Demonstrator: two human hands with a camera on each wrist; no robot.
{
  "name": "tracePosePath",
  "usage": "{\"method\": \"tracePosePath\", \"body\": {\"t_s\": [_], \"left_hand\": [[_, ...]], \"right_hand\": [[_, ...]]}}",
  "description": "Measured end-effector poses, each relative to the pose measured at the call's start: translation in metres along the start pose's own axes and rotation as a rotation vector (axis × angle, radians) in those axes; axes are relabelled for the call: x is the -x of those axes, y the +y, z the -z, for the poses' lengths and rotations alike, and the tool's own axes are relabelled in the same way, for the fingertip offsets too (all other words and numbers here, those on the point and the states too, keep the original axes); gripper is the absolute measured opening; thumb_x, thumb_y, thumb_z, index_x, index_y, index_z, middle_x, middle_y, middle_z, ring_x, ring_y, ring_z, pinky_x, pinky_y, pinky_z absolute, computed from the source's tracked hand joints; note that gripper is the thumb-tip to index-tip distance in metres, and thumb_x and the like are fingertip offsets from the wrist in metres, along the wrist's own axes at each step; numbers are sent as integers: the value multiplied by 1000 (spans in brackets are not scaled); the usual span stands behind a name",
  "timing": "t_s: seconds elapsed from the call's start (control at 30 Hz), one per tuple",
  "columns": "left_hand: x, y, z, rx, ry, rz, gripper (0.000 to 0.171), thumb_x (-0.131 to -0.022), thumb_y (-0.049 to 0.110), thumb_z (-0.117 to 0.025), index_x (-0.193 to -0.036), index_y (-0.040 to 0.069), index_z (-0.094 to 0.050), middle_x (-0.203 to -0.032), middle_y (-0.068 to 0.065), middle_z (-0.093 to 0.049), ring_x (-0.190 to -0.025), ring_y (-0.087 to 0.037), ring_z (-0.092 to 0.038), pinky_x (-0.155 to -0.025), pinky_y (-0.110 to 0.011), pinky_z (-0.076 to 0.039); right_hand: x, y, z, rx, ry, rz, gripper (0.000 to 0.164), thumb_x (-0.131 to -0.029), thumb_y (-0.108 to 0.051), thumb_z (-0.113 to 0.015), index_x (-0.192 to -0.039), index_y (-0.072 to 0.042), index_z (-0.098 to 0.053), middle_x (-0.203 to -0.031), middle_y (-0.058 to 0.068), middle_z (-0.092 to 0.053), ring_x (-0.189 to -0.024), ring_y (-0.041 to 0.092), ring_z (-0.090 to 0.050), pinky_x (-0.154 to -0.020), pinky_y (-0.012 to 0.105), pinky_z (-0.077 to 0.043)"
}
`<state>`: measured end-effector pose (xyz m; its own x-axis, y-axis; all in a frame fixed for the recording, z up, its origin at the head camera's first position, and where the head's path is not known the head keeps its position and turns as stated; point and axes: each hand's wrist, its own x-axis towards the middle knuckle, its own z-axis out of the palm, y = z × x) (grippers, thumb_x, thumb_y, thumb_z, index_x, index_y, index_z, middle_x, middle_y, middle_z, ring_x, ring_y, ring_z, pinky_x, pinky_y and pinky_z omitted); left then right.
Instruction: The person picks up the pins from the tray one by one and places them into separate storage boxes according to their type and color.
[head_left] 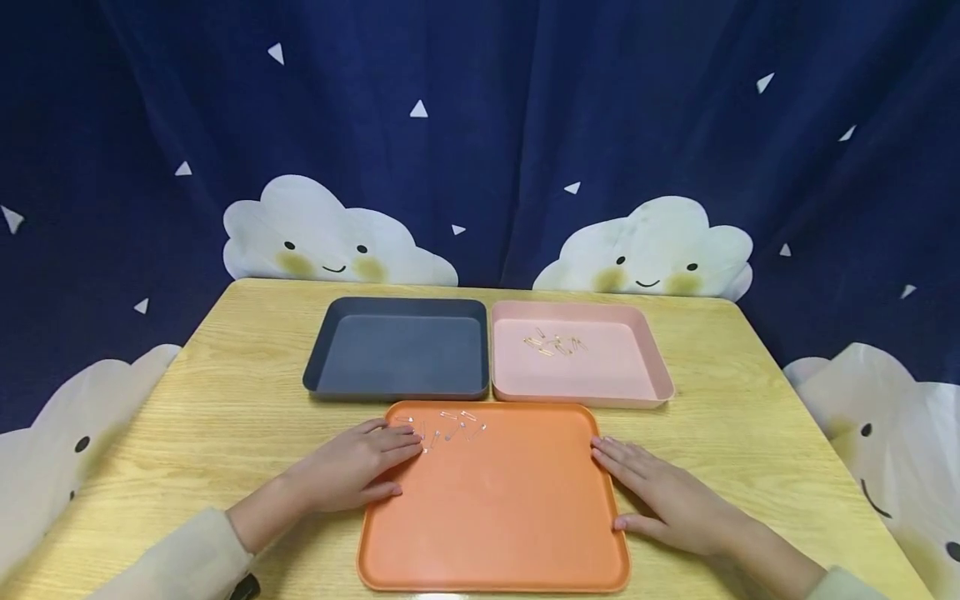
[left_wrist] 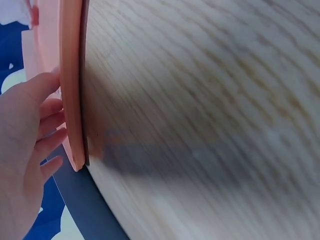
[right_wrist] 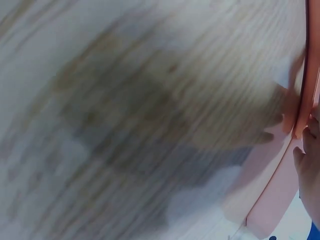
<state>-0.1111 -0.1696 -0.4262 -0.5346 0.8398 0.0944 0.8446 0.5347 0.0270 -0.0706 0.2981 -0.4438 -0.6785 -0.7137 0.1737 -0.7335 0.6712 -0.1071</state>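
Note:
An orange tray (head_left: 498, 517) lies on the table with several silver safety pins (head_left: 453, 431) near its far left corner. My left hand (head_left: 356, 467) rests over the tray's left rim, its fingertips close to the pins. At the opposite side, my right hand (head_left: 667, 500) touches the right rim with fingers extended. In the left wrist view, the left fingers (left_wrist: 50, 107) lie along the orange rim. Only part of the right hand (right_wrist: 311, 160) shows at the edge of the right wrist view. Neither hand holds anything.
Behind the orange tray stand a dark grey tray (head_left: 408, 354) on the left and a pink tray (head_left: 600, 375) on the right, side by side. Several gold safety pins (head_left: 555, 343) lie in the pink one. A navy curtain (head_left: 480, 125) hangs behind the wooden table (head_left: 247, 367).

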Motion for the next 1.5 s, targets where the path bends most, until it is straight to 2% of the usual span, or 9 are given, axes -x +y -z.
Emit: {"method": "tracePosePath", "body": {"t_s": [0.17, 0.4, 0.73, 0.87, 0.97, 1.1, 1.2, 1.33, 1.5], "left_hand": [[-4, 3, -5, -93, 86, -67, 41, -89, 31, -69, -124, 10, -67, -123, -1, -71, -118, -19, -64, -107, -45, -47], [-23, 4, -9, -155, 295, -175, 9, -79, 19, -79, -87, 17, -73, -82, 12, -70, -83, -10, -62, -92, -33, -52], [-38, 4, -6, -156, 281, -131, 13, -70, 12, -81, -72, 20, -71, -64, 14, -66, -60, -5, -57, -64, -19, -47], [-41, 6, -4, -162, 292, -150, 16, -70, 6, -79, -78, 17, -69, -63, 12, -65, -58, -6, -54, -62, -19, -47], [-43, 7, -3, -138, 245, -151, 17, -73, 5, -77, -83, 14, -67, -68, 9, -65, -63, -8, -55, -65, -21, -49], [-44, 7, -1, -78, 153, -143, 16, -79, 6, -74, -91, 13, -66, -78, 7, -65, -72, -9, -59, -70, -21, -52], [-45, 6, 3, 9, 110, -111, 13, -81, 4, -71, -90, 13, -68, -79, 5, -62, -72, -7, -57, -67, -17, -50], [-48, 3, 8, 226, 100, -17, 14, -83, -1, -66, -86, 11, -72, -79, 3, -60, -71, -4, -55, -64, -11, -46], [-53, -1, 12, 500, 107, 136, 15, -85, 0, -63, -88, 7, -75, -83, 1, -73, -72, 2, -56, -65, -12, -48]], "right_hand": [[2, -1, 2, -30, -48, -58, 78, -90, -52, -62, -154, -18, -33, -158, 0, -40, -149, 6, -26, -117, 1, 0], [4, 0, 5, 5, -24, -34, 79, -89, -52, -65, -153, -17, -35, -157, 2, -42, -149, 5, -26, -118, 2, -2], [3, -3, 6, -5, -48, -56, 79, -89, -54, -62, -154, -19, -34, -158, -1, -40, -150, 1, -23, -117, 0, -1], [2, -3, 6, 2, -52, -52, 78, -90, -55, -61, -154, -18, -34, -158, -1, -40, -151, -4, -16, -116, 0, 0], [2, -2, 5, 12, -40, -38, 79, -89, -54, -63, -153, -17, -35, -158, 0, -41, -150, 0, -20, -117, 1, -1], [2, -2, 4, 18, -26, -21, 79, -88, -53, -64, -153, -16, -36, -157, 1, -42, -147, 10, -31, -118, 2, -2], [1, -2, 3, 17, -29, -20, 79, -89, -54, -63, -153, -16, -36, -157, 1, -42, -145, 13, -34, -118, 1, -2], [0, -1, 3, 23, -29, -17, 80, -88, -55, -63, -153, -17, -36, -157, 0, -42, -144, 14, -35, -117, 1, -1], [-1, -1, 3, 32, -28, -4, 80, -88, -55, -63, -153, -17, -36, -157, 0, -42, -146, 12, -34, -118, 2, -1]]}}
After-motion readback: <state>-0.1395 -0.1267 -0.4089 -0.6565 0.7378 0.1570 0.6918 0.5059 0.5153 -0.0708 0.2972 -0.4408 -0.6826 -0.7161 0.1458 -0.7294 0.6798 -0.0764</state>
